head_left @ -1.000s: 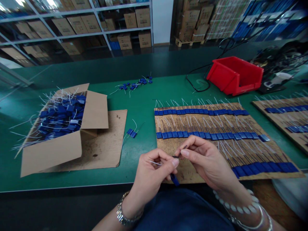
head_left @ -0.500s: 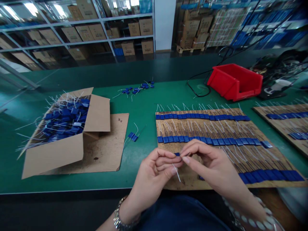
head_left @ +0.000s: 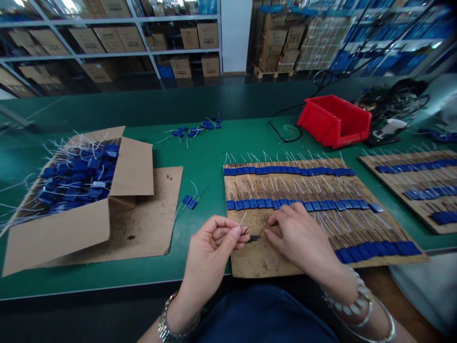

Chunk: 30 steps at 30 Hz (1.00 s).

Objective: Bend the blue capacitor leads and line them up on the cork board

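Note:
My left hand is closed in a pinch around the leads of a blue electronic component, its body hidden by the fingers. A white lead sticks up from the fingertips, and a short dark end shows beside it. Small black sleeve-like pieces lie on the brown board, just right of that hand. My right hand rests low over the board with thumb and forefinger slightly apart, nothing visible between them. Rows of blue components with white and dark leads line the board.
An open cardboard box full of blue components stands at the left on a cardboard sheet. Two loose components lie beside it, with several more farther back. A red bin and a second loaded board are at the right.
My hands have come apart: the right has left the component and moved right, its thumb and forefinger parting. The left keeps its pinch, now turned so the white lead points up. The view has shifted.

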Available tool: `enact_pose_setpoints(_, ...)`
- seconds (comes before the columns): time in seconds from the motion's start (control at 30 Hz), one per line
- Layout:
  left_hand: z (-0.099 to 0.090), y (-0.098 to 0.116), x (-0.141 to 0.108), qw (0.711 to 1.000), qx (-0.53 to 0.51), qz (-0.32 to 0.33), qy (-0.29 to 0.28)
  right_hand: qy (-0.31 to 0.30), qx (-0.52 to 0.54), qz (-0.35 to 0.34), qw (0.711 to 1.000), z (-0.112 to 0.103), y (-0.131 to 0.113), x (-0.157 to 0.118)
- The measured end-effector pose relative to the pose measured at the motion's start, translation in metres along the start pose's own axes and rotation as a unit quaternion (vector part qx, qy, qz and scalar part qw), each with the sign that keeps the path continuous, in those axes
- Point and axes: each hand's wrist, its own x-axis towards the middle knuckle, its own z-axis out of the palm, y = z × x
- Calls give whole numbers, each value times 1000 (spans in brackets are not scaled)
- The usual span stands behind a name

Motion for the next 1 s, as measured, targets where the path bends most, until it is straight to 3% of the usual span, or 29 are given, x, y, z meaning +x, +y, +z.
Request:
enact_pose_setpoints(0.17,-1,-2,0,1000,-1,-8,1,-11,-56,-12,998,3,-14,0)
enact_pose_setpoints(0.3,1,-3,0,1000,-9,-19,-12,-14,122,3,992,-1,-5,2)
enact_pose_setpoints(0.43,6,-3,-2,999,-13,-34,-37,-54,370,15,927,-8,0,2)
enact_pose_setpoints(0.53,9,-3,-2,998,-9,-46,-36,-68,478,23,875,-14,-3,2)
enact_pose_setpoints(0.77,12,-6,-4,997,-1,-59,-49,45,686,91,721,-19,-6,1)
enact_pose_setpoints(0.9,13,-6,-5,997,-5,-67,-47,47,725,92,681,-17,-8,0)
enact_pose_setpoints(1.0,14,-5,-5,996,-11,-71,-48,55,727,84,680,-18,-10,0)
